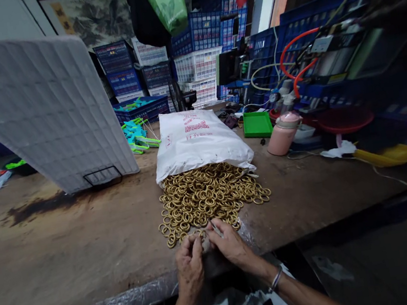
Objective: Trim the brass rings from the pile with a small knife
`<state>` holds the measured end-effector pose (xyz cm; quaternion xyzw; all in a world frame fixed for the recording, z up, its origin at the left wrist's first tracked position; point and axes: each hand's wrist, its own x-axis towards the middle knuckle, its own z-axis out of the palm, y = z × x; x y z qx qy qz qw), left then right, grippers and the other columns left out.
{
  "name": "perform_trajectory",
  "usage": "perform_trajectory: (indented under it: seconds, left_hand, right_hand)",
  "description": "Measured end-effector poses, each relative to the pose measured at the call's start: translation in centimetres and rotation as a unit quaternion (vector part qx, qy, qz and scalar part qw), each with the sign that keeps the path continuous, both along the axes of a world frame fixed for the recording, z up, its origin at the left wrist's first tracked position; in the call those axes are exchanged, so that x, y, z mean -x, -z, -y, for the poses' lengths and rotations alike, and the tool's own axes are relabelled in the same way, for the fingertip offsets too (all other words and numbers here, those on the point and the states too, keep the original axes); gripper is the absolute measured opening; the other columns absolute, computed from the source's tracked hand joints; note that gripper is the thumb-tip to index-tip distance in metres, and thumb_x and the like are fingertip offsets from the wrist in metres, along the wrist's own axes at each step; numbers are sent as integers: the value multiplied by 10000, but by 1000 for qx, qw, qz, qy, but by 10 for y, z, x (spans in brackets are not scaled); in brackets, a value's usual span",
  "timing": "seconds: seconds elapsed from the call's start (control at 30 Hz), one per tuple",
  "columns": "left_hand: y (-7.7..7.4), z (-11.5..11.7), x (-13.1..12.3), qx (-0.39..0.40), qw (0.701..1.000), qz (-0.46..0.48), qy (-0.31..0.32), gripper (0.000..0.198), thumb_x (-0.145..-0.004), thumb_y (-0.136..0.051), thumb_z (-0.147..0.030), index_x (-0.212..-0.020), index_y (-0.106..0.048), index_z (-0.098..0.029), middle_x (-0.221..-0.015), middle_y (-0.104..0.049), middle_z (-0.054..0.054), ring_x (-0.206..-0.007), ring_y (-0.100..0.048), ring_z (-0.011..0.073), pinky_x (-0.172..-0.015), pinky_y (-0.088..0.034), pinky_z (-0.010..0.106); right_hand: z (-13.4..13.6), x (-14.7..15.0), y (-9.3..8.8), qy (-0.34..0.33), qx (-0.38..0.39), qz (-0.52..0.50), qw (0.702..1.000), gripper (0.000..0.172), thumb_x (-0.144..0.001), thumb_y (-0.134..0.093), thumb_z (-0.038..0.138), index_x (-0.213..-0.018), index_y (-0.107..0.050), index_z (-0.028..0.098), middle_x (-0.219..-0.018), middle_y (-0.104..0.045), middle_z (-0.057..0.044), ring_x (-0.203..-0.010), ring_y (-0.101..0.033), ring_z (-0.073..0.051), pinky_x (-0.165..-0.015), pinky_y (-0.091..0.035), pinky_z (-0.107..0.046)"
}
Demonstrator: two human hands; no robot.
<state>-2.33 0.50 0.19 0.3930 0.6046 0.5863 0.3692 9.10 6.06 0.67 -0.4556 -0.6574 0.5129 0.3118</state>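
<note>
A heap of brass-coloured rings [209,192] spills from the mouth of a white sack [194,141] onto the wooden table. At the near edge of the heap, my left hand [189,265] is closed in a pinch on a single small ring [201,234]. Close beside it, my right hand [232,243] has thumb and fingers pressed together on a thin, dark, pointed tool [214,225]; its exact kind is too small to make out. The fingertips of both hands almost meet around the ring.
A tall padded white panel [53,108] stands on the table at left. Green and blue plastic parts [138,134] lie behind the sack. To the right are a green tray [257,123], a pink bottle [284,133] and a yellow scoop-like piece [387,154]. Stacked crates [199,65] fill the back.
</note>
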Motion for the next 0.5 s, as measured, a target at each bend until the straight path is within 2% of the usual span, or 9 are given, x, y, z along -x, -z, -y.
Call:
perform_trajectory:
  seconds: [0.1,0.2,0.3,0.37,0.43,0.5]
  left_hand:
    - [-1,1,1,-30,998,-57,16,128,-713,-593,-303,-672,-649,-195,-647,-597,9,-653,-520,166,-666,-397,240]
    - [-6,1,1,-44,996,-72,35,135,-711,-594,-308,-680,-658,-193,-660,-605,15,-667,-527,166,-680,-399,244]
    - [-6,1,2,13,998,7,63,226,-723,-579,-389,-636,-596,-181,-548,-527,-19,-493,-449,112,-505,-373,212]
    - [-4,1,2,77,987,93,110,298,-740,-541,-458,-631,-540,-181,-445,-437,-58,-361,-324,73,-375,-273,189]
    - [-3,3,3,106,968,165,157,336,-758,-502,-496,-641,-506,-180,-388,-362,-85,-314,-231,53,-332,-187,177]
    - [-4,4,3,96,956,215,177,334,-761,-507,-492,-664,-499,-173,-418,-373,-82,-326,-231,41,-337,-177,167]
  right_hand:
    - [-3,-1,-6,-8,-38,23,999,170,-775,-452,337,-741,-511,181,-619,-497,42,-575,-446,-96,-551,-348,-194]
    - [-4,3,-5,-15,-55,69,996,188,-762,-463,314,-638,-496,176,-584,-462,49,-566,-411,-88,-544,-326,-189]
    - [-4,6,-4,-9,-38,76,996,225,-761,-454,314,-583,-453,177,-542,-412,61,-542,-377,-79,-535,-313,-185]
    - [-4,6,-4,-13,-27,64,997,239,-766,-445,336,-586,-449,178,-540,-410,62,-537,-374,-79,-530,-311,-185]
    - [-4,6,-5,-20,-11,55,998,243,-771,-434,351,-601,-455,179,-547,-428,60,-535,-383,-80,-528,-313,-187]
    - [-5,6,-5,-22,7,49,999,232,-768,-433,349,-614,-464,179,-547,-450,58,-531,-394,-80,-522,-314,-187]
